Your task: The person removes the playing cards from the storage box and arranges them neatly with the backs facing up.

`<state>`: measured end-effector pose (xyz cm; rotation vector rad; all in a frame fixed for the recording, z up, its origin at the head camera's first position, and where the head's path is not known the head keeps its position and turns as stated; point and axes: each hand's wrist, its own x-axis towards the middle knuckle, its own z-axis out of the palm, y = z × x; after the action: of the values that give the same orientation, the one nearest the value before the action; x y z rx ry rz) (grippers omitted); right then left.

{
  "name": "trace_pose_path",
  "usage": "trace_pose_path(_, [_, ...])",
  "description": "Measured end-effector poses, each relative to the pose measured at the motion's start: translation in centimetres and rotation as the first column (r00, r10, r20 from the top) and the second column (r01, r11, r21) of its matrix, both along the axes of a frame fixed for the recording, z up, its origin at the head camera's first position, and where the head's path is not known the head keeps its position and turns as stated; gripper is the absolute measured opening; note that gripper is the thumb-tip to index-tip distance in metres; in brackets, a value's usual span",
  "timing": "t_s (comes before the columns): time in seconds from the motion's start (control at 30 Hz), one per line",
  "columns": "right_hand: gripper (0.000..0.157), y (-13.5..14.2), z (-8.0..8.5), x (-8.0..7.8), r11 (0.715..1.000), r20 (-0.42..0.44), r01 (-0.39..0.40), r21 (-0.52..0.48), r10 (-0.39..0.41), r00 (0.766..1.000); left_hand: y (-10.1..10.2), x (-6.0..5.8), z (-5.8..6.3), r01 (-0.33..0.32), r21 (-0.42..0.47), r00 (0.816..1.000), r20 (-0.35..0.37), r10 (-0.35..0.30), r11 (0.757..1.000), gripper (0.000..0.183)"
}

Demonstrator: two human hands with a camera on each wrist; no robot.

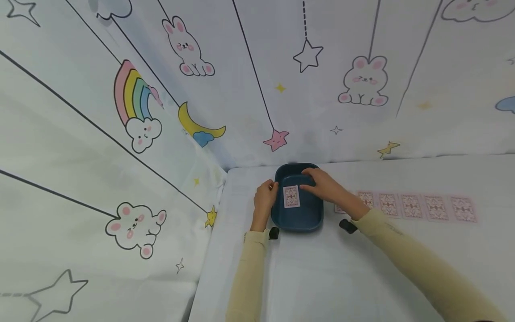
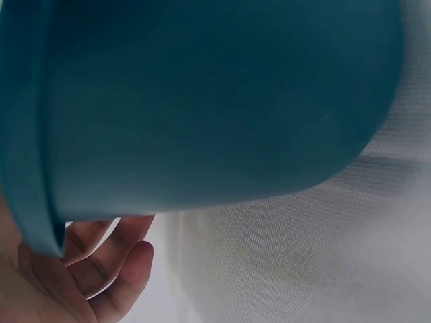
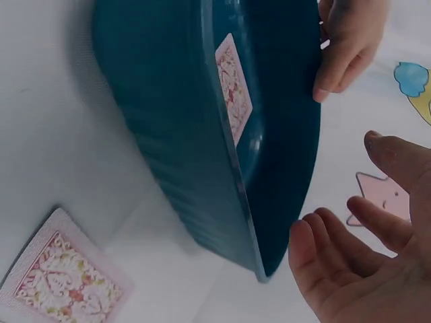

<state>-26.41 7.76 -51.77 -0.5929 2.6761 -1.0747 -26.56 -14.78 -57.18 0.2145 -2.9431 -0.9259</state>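
Note:
A dark teal plastic basin (image 1: 297, 221) stands on the white table. My left hand (image 1: 265, 197) grips its left rim; in the left wrist view the fingers (image 2: 128, 269) curl beneath the lip, and the right wrist view shows the thumb over the edge. Inside the basin lies one playing card (image 1: 291, 197), its pink patterned back up. Over the basin's right side hovers my right hand (image 1: 322, 184), its fingers loosely bent and apart. Nothing shows between that hand's fingers (image 3: 330, 262) in the right wrist view.
To the right, several playing cards (image 1: 411, 205) lie back up in a row; the leftmost is partly covered by my right forearm. A white cloth wall printed with bunnies and stars (image 1: 249, 89) rises behind and to the left of the table (image 1: 322, 277).

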Motion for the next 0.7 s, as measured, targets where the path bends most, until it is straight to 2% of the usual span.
trace_pose_path(0.27, [0.061, -3.8, -1.5, -1.7, 0.984, 0.020, -0.038, 0.173, 0.035, 0.999, -0.5, -0.1, -0.1, -0.013, -0.005, 1.000, -0.009, 0.013, 1.000, 0.030])
trace_pose_path(0.47, [0.068, -6.2, -2.4, -2.5, 0.946, 0.083, -0.050, 0.321, 0.025, 0.996, -0.3, -0.1, -0.2, -0.002, -0.014, 1.000, 0.014, 0.002, 1.000, 0.031])
trace_pose_path(0.7, [0.082, -7.7, -2.5, -2.5, 0.904, 0.162, -0.105, 0.415, 0.040, 0.986, 0.0, -0.2, -0.1, -0.004, -0.013, 1.000, 0.018, 0.004, 1.000, 0.030])
